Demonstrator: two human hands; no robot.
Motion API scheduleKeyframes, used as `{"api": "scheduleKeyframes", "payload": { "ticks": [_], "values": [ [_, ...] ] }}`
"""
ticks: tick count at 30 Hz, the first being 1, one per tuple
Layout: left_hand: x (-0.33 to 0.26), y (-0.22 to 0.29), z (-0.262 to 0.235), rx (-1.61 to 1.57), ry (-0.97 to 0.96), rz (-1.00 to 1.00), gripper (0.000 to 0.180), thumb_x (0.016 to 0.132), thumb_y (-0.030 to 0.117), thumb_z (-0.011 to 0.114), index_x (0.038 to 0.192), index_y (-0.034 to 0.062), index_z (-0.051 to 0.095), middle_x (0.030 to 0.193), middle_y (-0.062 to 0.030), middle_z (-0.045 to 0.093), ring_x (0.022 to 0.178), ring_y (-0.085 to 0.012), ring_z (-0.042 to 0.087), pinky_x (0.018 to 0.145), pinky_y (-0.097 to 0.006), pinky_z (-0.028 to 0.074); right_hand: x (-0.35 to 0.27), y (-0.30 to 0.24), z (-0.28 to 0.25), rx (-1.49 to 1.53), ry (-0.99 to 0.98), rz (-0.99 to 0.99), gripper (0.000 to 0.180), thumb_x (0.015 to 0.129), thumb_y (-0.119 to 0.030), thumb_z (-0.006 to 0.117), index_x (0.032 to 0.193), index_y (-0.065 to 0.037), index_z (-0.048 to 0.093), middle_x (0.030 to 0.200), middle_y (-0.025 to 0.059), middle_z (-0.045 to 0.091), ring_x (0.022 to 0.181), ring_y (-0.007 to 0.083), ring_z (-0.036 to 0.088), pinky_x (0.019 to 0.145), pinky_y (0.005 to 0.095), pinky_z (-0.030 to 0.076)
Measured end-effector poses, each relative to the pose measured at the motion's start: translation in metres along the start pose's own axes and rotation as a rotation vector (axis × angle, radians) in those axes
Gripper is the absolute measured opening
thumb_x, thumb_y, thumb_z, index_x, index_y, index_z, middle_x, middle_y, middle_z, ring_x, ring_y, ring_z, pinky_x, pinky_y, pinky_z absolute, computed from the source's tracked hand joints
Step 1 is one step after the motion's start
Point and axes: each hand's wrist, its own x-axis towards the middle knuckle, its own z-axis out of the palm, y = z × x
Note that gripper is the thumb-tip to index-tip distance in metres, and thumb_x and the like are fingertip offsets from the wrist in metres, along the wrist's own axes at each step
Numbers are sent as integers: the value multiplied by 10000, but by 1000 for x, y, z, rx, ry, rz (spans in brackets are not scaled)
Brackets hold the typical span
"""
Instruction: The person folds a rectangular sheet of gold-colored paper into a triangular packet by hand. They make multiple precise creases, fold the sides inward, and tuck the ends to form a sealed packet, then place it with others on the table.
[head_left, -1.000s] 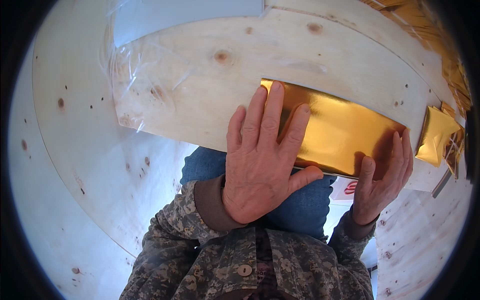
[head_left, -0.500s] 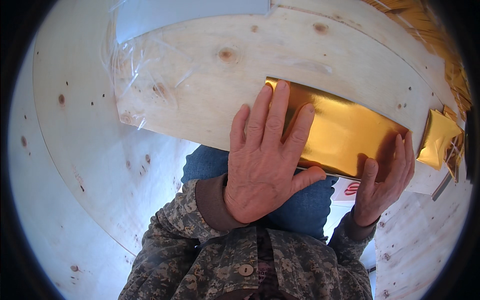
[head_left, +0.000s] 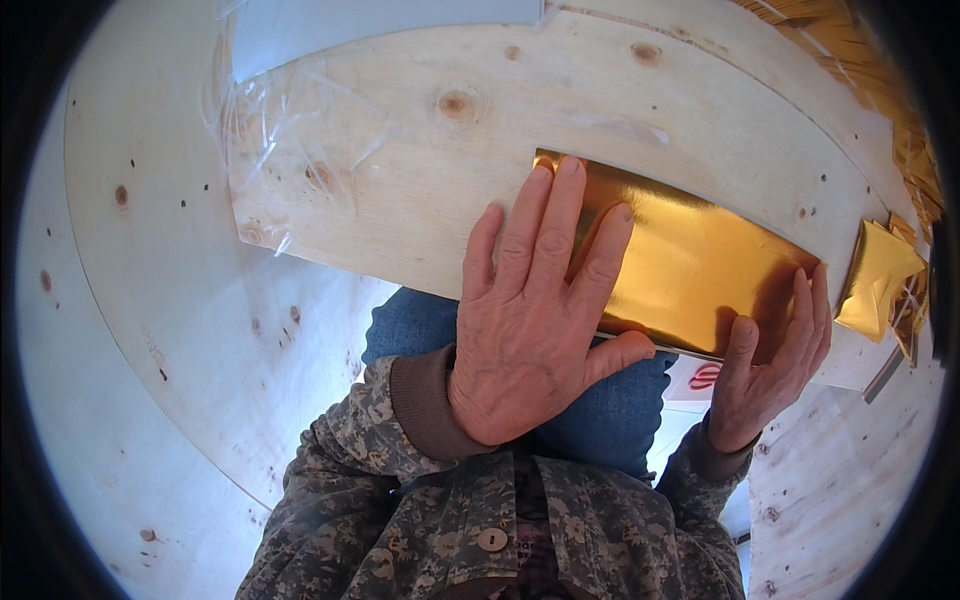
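Observation:
A shiny gold foil sheet [head_left: 700,255], rectangular, lies at the near edge of a pale wooden board. It slants down toward the right. My left hand [head_left: 535,300] rests over its left end with fingers stretched out and a little apart, the palm reaching down past the near edge. At the right end, my right hand [head_left: 775,355] touches the short side, thumb apart from the long fingers and pointing up. Whether the gold piece is one sheet or a stack cannot be made out. Neither hand is closed around it.
The plywood board [head_left: 400,190] spans the middle above my knees. Clear plastic strips [head_left: 290,130] cling to its left end, beside a pale blue-white sheet [head_left: 380,35]. Folded gold pieces [head_left: 875,275] lie at the right, and a heap of gold strips [head_left: 840,60] fills the far right corner.
Both hands stay in nearly the same place on the gold sheet. The left hand and the sheet's left end have shifted very slightly to the right and away.

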Motion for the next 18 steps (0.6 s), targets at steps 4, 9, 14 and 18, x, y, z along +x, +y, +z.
{"api": "scheduleKeyframes", "payload": {
  "ticks": [4, 9, 14, 18],
  "values": [
    [0, -1, 1, -6, 6, 2, 891, 786, 623, 671, 1441, 44, 498, 1598, -285, 283, 1473, -428, 296, 1143, -581, 261, 1, -1, 1, 3, 7, 3, 707, 980, -643, 474, 1393, -76, 563, 1479, 180, 519, 1355, 369, 489, 1111, 512, 415],
    [1, 0, -3, 66, -35, -8, 887, 838, 682, 609, 1452, 51, 497, 1566, -296, 326, 1427, -458, 351, 1133, -560, 297, 6, -7, -2, 51, 0, 6, 678, 961, -582, 565, 1375, -45, 575, 1466, 197, 525, 1340, 386, 495, 1108, 510, 406],
    [5, 0, -6, 120, -34, 51, 875, 874, 674, 605, 1441, 18, 488, 1551, -300, 345, 1386, -477, 394, 1105, -544, 337, 7, -13, -9, 43, -26, 24, 702, 896, -526, 693, 1339, 9, 588, 1431, 224, 547, 1304, 410, 506, 1084, 500, 394],
    [6, 2, -6, 153, -47, 66, 868, 881, 663, 609, 1455, 27, 476, 1557, -294, 338, 1401, -474, 371, 1116, -546, 322, 8, -12, -10, 39, -34, 45, 719, 885, -547, 696, 1324, 14, 597, 1438, 220, 541, 1304, 426, 495, 1070, 498, 397]
  ]
}}
